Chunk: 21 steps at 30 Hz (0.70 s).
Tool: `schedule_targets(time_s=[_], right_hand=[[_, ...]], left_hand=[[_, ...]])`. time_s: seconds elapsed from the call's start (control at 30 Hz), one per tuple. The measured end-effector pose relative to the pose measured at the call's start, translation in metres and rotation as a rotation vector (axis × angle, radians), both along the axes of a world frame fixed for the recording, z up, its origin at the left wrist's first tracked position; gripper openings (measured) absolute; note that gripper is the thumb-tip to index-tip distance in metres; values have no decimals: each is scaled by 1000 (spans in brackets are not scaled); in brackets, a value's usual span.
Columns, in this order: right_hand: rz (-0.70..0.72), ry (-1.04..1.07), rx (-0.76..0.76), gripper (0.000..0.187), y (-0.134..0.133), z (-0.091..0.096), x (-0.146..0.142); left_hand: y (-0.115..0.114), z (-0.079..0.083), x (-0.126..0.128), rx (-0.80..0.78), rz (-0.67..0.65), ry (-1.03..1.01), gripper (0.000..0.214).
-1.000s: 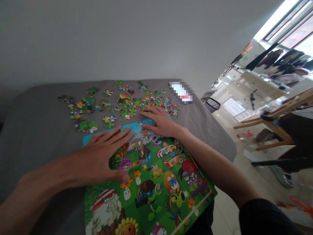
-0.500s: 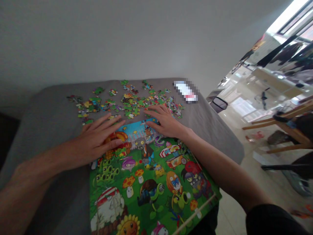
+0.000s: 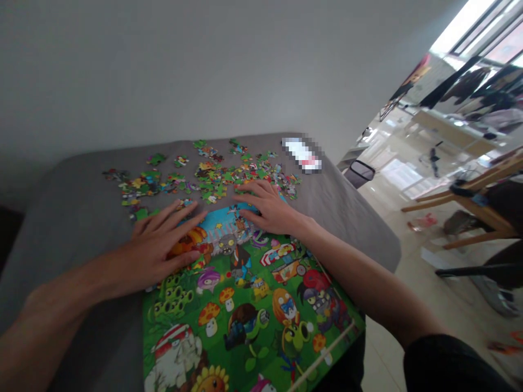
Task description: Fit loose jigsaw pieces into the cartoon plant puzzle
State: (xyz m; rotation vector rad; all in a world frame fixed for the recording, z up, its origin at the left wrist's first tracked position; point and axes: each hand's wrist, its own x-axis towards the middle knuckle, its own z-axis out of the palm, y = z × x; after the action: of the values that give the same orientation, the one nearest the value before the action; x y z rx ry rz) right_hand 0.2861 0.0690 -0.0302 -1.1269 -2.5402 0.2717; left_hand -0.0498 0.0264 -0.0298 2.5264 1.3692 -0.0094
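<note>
Picture board (image 3: 261, 294) lay at near side of grey-draped counter (image 3: 69, 212) — L hand (image 3: 153, 253) on its far-left corner, R hand (image 3: 278, 213) at far-right, fingers (image 3: 186, 226) of both spread wide — w/ loose puzzle pcs (image 3: 210, 170) just beyond.

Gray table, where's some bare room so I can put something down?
Bare gray cloth shows at left, between the puzzle pieces and the cloth's left edge, and at right, between the blurred phone-like thing and the right forearm. Crowded: the middle, with those pieces, the printed board, left hand and right hand.
</note>
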Motion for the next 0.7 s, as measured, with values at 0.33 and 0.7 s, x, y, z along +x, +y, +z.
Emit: schedule_targets(time_s=[0.33, 0.7], right_hand=[[15, -39, 71, 39, 3, 3, -7], [-8, -12, 84, 37, 7, 3, -8]], left_hand=[[-3, -8, -15, 98, -11, 52, 107], [13, -20, -35, 208, 32, 57, 98]])
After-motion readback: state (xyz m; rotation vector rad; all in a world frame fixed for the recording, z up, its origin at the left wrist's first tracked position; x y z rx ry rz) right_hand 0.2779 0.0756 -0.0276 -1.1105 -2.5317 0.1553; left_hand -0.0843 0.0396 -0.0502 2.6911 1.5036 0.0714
